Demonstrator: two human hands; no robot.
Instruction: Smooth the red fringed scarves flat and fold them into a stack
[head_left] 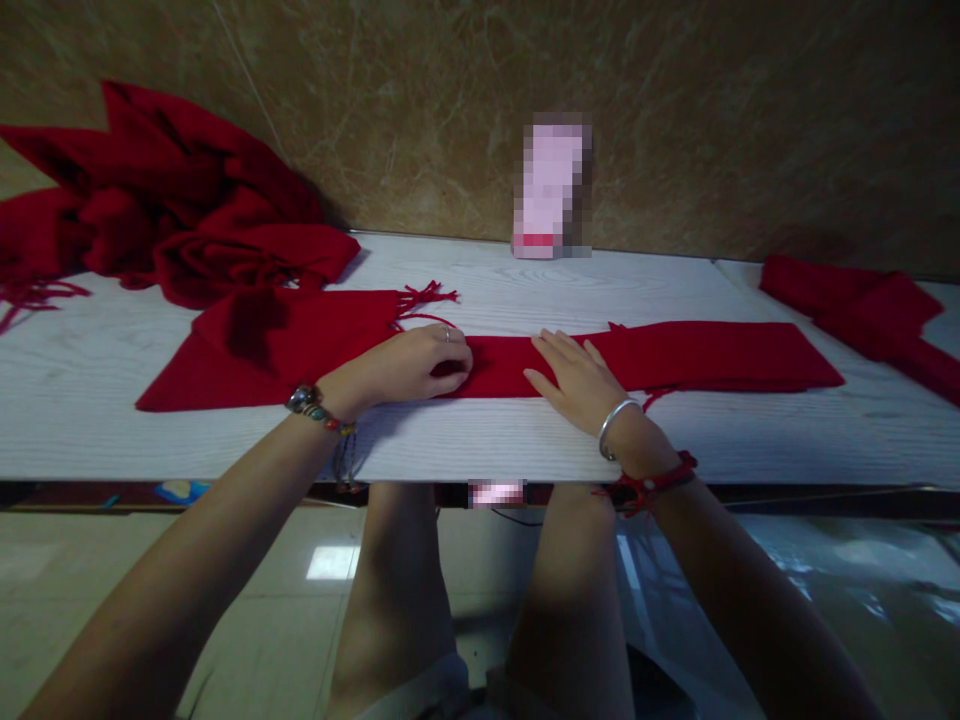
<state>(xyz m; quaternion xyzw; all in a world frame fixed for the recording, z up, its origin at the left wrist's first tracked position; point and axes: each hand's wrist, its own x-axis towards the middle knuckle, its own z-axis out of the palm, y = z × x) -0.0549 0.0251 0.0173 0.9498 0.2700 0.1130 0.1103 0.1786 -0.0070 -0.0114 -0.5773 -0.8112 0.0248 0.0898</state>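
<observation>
A red scarf (697, 355) with fringed ends lies lengthwise on a white wood-grain table, folded into a narrow band from the middle to the right. Toward the left it widens into a slanting fold that ends in a point. My left hand (412, 368) rests on the band with its fingers curled and thumb bent in, pinching the cloth; the fingertips are partly hidden. Flat on the band, just right of the middle, lies my right hand (576, 378), fingers stretched out and holding nothing. Loose fringe shows above my left hand and beside my right wrist.
A heap of crumpled red scarves (225, 210) covers the back left of the white table (480, 440). Another folded red cloth (862, 305) lies at the right. A blurred-out pink object (551, 185) is at the brown marbled wall (420, 110). My knees are under the front edge.
</observation>
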